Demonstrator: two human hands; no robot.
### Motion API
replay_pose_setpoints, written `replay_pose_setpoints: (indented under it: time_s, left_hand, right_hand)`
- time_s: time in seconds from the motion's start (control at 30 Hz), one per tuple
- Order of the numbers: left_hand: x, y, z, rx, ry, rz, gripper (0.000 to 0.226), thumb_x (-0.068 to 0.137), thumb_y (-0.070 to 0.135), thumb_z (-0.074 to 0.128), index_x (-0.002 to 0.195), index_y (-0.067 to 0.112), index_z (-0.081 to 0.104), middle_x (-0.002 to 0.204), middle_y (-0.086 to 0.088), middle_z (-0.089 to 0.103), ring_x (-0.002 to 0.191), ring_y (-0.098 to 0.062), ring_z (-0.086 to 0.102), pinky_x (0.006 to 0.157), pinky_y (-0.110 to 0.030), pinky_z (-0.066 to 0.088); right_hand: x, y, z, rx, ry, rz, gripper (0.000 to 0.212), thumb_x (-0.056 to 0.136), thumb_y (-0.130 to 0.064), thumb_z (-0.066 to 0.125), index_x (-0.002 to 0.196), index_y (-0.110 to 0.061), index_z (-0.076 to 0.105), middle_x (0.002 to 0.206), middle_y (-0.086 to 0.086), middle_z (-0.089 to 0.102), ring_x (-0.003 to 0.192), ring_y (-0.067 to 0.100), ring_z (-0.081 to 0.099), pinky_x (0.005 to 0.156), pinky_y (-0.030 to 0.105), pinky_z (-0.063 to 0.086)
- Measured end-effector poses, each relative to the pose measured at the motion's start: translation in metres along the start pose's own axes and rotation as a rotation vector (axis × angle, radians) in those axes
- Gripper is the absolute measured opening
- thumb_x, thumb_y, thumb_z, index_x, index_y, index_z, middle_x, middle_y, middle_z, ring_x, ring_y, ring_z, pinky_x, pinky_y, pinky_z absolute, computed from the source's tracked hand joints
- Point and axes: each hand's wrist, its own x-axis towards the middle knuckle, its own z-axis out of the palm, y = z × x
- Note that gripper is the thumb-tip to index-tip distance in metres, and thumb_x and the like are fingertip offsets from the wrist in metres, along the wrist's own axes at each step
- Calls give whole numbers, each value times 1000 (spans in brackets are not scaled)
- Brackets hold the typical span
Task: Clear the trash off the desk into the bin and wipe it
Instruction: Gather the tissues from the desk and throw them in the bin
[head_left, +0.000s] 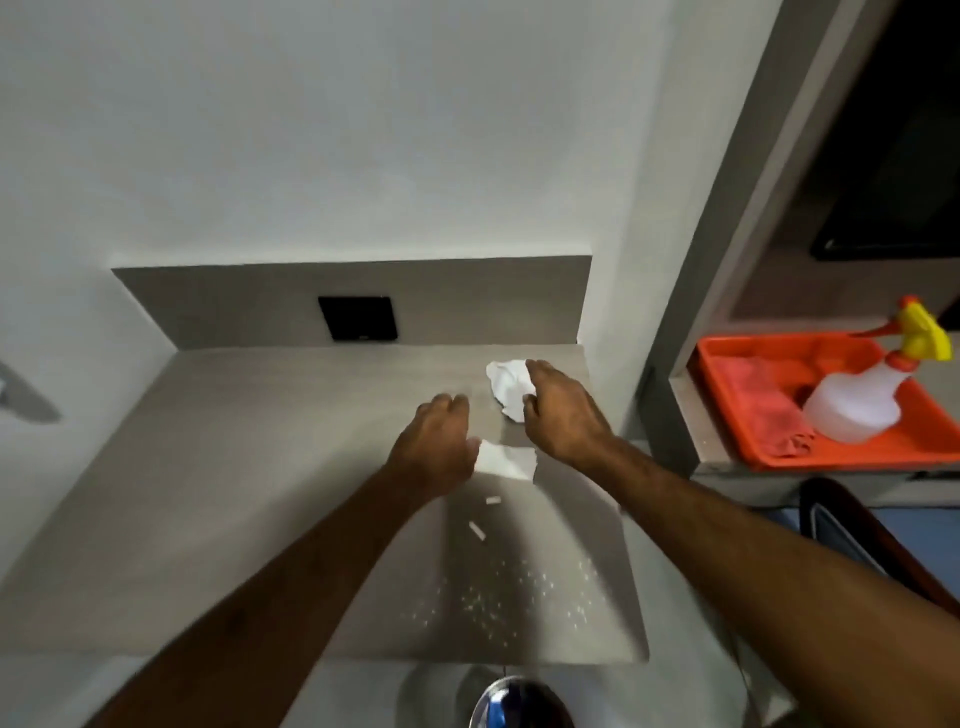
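On the grey desk (218, 467) lies a crumpled white paper (506, 387) near the back right corner, and my right hand (563, 410) rests over it with the fingers curled around its right side. A flatter white paper piece (509, 460) lies just in front, touching the thumb side of my left hand (439, 441), which is palm down beside it. Two small white scraps (492, 500) (476, 530) lie nearer me, and many tiny white crumbs (498, 597) are scattered by the front edge. A shiny bin lid (519, 701) shows below the desk's front edge.
An orange tray (883, 452) on a shelf to the right holds a pink cloth (763, 410) and a white spray bottle with a yellow trigger (862, 400). A black socket plate (358, 318) sits on the back panel. A dark chair edge (852, 525) stands at the right.
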Motion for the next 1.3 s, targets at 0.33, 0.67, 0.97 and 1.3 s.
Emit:
replay_pose_setpoints:
  time_s: [0.33,0.67,0.97,1.3]
  left_hand:
    - [66,25,83,24,-118,-219,33,97,27,59,124,9,65,132,-17,62,123,-34,61,104,-39,48]
    - [-50,7,19,-401,672,-173,13,83,4,72,90,14,67,88,3,70,76,-2,55,69,5,39]
    - [-281,14,203,-609,416,-220,12,81,23,68,81,27,79,96,13,76,85,-2,72,61,-22,61]
    - [-240,-35,449,-567,-278,-623,39,89,1,58,127,4,63,120,-16,68,107,-29,69,89,-31,59]
  right_hand:
    - [93,60,88,-580,-456,-129,62,95,-27,52,151,-31,25,162,19,11,141,46,24,107,53,39]
    - [-26,19,49,491,96,203,11,75,-16,76,74,-25,69,66,-16,70,59,-6,62,53,8,44]
    - [-316,39,143,523,34,138,27,63,-19,84,75,-30,63,63,-14,65,53,-1,58,55,11,45]
    - [-333,178,346,278,-468,455,10,84,-11,65,80,-10,74,72,6,73,63,17,64,52,3,40]
